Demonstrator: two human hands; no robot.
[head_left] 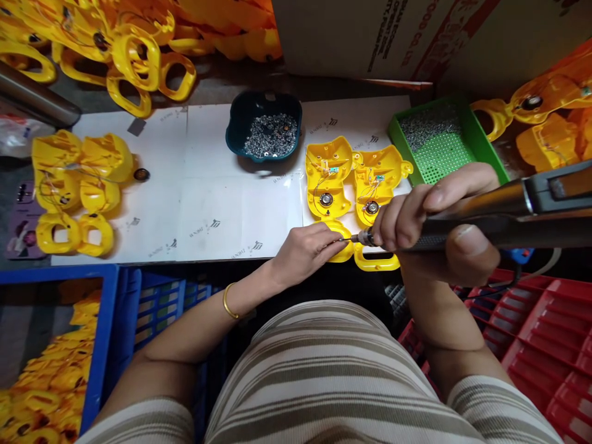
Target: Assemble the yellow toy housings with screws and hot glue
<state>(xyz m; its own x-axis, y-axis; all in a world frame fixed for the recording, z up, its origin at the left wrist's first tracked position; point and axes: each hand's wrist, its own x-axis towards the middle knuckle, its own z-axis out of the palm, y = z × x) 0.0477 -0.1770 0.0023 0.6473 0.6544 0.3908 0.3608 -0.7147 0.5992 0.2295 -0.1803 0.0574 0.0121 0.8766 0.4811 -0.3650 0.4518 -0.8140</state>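
Observation:
My right hand (pixel 430 216) is wrapped round a dark power screwdriver (pixel 490 213), its bit pointing left. At the bit's tip, my left hand (pixel 308 253) pinches with thumb and forefinger; whatever sits between them is too small to make out. Just below and beside the fingertips lies a yellow plastic shell half (pixel 328 163), open side up, with wires, a small green board and a round dark part inside. A second matching shell half (pixel 377 176) lies to its right, partly behind the screwdriver and my right hand.
A dark teal bowl (pixel 234 139) of small screws stands at the back, a green basket (pixel 485 151) with more screws to the right. Joined yellow shells (pixel 78 179) lie at the left. Blue crate (pixel 108 327) and red crate (pixel 531 320) flank my body; a carton (pixel 342 43) stands behind.

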